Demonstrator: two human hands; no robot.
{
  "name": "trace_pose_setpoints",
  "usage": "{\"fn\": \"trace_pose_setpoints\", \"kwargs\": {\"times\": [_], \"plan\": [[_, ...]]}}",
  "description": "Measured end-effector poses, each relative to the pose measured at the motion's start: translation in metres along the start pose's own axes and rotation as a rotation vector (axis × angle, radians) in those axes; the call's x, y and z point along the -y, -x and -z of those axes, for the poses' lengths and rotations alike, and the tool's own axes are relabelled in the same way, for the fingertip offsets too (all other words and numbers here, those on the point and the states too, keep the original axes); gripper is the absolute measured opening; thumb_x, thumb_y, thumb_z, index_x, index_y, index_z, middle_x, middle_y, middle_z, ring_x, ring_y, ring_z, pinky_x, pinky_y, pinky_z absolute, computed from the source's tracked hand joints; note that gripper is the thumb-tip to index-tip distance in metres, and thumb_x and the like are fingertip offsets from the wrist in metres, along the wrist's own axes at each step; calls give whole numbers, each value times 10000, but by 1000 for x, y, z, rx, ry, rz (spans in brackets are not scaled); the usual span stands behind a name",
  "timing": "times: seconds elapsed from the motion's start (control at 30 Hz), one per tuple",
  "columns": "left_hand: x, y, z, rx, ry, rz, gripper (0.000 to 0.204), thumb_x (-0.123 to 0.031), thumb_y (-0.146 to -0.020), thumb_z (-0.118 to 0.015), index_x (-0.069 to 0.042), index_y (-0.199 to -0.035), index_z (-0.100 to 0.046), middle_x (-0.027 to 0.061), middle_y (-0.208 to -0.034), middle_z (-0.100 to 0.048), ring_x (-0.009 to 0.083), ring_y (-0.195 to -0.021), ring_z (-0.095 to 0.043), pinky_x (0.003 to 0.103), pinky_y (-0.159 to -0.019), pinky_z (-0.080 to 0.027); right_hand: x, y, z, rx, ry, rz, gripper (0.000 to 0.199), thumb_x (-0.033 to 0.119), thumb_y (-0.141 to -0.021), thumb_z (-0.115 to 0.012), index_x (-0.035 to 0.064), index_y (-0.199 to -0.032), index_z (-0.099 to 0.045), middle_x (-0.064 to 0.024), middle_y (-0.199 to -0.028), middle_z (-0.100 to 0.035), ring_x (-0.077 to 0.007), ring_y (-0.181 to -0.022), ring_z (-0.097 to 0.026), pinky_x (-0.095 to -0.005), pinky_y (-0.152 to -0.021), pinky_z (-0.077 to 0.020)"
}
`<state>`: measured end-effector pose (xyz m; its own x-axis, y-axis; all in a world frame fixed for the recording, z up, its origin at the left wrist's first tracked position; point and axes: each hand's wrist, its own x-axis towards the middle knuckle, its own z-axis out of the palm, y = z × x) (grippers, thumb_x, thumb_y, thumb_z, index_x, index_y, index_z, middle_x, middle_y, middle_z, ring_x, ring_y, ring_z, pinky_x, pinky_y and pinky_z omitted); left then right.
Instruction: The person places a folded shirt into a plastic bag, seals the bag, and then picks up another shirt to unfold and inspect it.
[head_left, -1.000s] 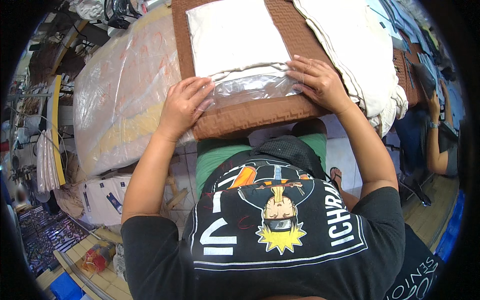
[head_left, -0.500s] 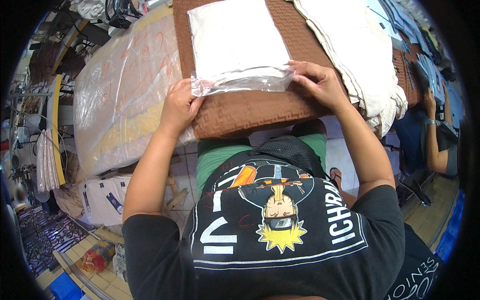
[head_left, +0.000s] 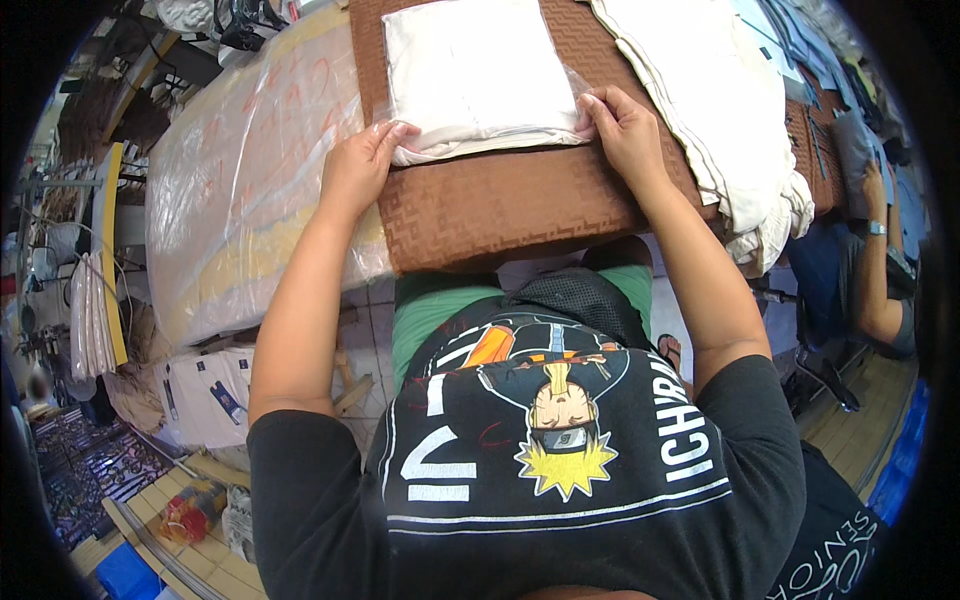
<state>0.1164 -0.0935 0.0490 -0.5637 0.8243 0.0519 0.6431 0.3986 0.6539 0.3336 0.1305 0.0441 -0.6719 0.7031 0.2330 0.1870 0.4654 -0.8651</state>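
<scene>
A folded white garment [head_left: 475, 75] in a clear plastic bag lies flat on the brown patterned cloth [head_left: 500, 200] that covers the table before me. At the bag's near left corner, my left hand [head_left: 362, 165] pinches the plastic between thumb and fingers. My right hand [head_left: 622, 130] pinches the near right corner in the same way. Between the two hands the near edge of the bag now lies folded over against the garment. Where exactly the flap ends under the garment is hard to see.
Left of the brown cloth is a plastic-wrapped surface [head_left: 250, 180] with red marks. A heap of cream garments [head_left: 710, 110] lies along the right. Beyond it, a co-worker's arm [head_left: 880, 260] handles blue clothing [head_left: 855, 150]. A yellow board [head_left: 113, 250] stands at the left.
The loose plastic flap that stuck out toward me has been folded in at the garment's near edge. Both hands have moved slightly away from me. The co-worker's hand has shifted on the blue clothing.
</scene>
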Motion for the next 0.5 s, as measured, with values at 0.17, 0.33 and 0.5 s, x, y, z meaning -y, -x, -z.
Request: {"fn": "trace_pose_setpoints", "kwargs": {"times": [0.17,0.33,0.5], "plan": [[14,-12,-5,-2,55,7,269,-335,-914,-478,-176,-973,-687,98,-868,-679,226,-814,-647,321,-729,-479,5,-5,1,37,90,-72,194,168,-909,-561,-5,-855,-631,-20,-671,-625,-69,-617,-562,-213,-582,-455],[15,-16,-5,33,224,67,221,-219,-900,-512,-109,-1012,-667,60,-841,-675,133,-801,-629,266,-712,-470,0,-9,1,59,28,-116,183,173,-892,-587,-6,-882,-625,-16,-683,-630,-63,-604,-552,-205,-563,-439],[23,-20,-10,80,601,101,222,-88,-877,-524,-36,-1068,-625,34,-848,-659,65,-769,-597,212,-686,-459,-3,-20,1,113,-99,-219,200,189,-870,-622,-9,-899,-616,-22,-712,-638,-70,-598,-555,-197,-557,-438]]}}
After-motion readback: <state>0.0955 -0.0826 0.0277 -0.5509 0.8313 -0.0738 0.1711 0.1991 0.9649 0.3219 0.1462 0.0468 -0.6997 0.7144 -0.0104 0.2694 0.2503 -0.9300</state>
